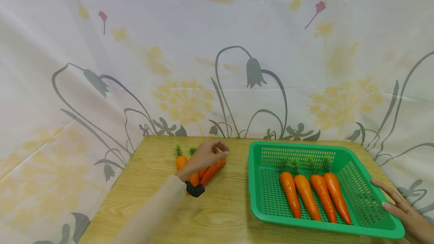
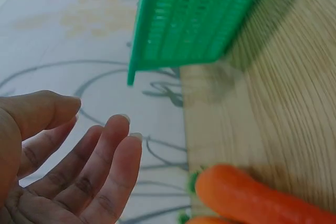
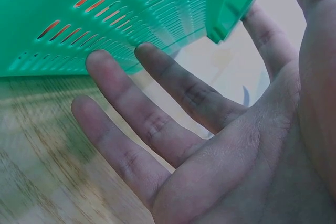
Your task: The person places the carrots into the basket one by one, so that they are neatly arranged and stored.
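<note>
My left hand [image 1: 207, 156] hovers just over the carrots [image 1: 213, 171] on the table, fingers loosely bent. Nothing lies in that hand [image 2: 79, 166] in the left wrist view, where a carrot [image 2: 257, 195] rests below and to its right. The hand and wrist cover part of the pile in the head view. On the right stands a green plastic basket [image 1: 255, 199] with several leafy-topped carrots [image 1: 306, 197] side by side. My right hand [image 1: 403, 214] touches the basket's right rim with thumb and forefinger. Its other fingers [image 3: 152, 124] extend, nearly straight, along the outer wall.
The wooden table [image 1: 220, 217] carries both the basket and the loose carrots. A flower-printed cloth [image 1: 217, 67] hangs behind its back edge and along the sides. A black band [image 1: 194, 189] sits around the left wrist.
</note>
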A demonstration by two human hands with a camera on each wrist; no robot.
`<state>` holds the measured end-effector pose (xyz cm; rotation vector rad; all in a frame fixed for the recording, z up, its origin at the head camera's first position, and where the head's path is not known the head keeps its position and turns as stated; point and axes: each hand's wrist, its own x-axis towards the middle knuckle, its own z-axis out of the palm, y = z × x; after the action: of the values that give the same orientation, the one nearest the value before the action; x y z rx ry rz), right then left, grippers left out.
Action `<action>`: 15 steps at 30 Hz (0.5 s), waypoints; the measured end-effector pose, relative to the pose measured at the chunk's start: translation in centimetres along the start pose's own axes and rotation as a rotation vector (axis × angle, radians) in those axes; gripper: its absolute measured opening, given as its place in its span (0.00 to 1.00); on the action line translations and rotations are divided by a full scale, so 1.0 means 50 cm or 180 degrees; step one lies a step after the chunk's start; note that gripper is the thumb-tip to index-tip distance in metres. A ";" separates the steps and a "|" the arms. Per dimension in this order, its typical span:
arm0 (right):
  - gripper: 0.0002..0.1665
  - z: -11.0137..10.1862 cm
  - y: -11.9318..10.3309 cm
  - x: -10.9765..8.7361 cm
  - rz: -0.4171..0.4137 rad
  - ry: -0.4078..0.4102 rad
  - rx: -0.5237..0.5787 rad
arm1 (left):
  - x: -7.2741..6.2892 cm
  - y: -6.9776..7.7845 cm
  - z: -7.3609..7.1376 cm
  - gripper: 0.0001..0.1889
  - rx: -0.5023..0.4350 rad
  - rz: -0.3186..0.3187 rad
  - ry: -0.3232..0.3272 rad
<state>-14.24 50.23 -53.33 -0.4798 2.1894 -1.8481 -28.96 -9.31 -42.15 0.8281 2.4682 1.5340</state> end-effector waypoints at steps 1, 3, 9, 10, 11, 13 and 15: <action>0.40 0.002 0.001 -0.001 0.0024 0.0067 -0.0127 | -0.005 -0.006 -0.008 0.10 -0.0026 -0.0036 0.0022; 0.40 0.005 0.003 -0.001 0.0094 0.0198 -0.0352 | -0.016 -0.019 -0.024 0.10 -0.0068 -0.0144 0.0074; 0.39 0.004 0.008 -0.001 0.0202 0.0270 -0.0528 | -0.046 -0.066 -0.074 0.12 -0.0006 -0.0294 0.0212; 0.39 0.002 0.009 0.000 0.0174 0.0250 -0.0537 | -0.051 -0.073 -0.082 0.13 -0.0009 -0.0318 0.0227; 0.39 -0.001 0.009 0.000 0.0152 0.0225 -0.0527 | -0.057 -0.079 -0.089 0.12 -0.0003 -0.0360 0.0253; 0.39 -0.006 0.009 0.000 0.0129 0.0171 -0.0459 | -0.068 -0.092 -0.100 0.13 0.0023 -0.0432 0.0318; 0.40 -0.009 0.008 0.000 0.0130 0.0119 -0.0307 | -0.079 -0.104 -0.110 0.13 0.0003 -0.0506 0.0389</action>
<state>-14.44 50.71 -53.64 -0.4185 2.3033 -1.7509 -29.72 -17.42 -44.70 0.5379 2.5486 1.5707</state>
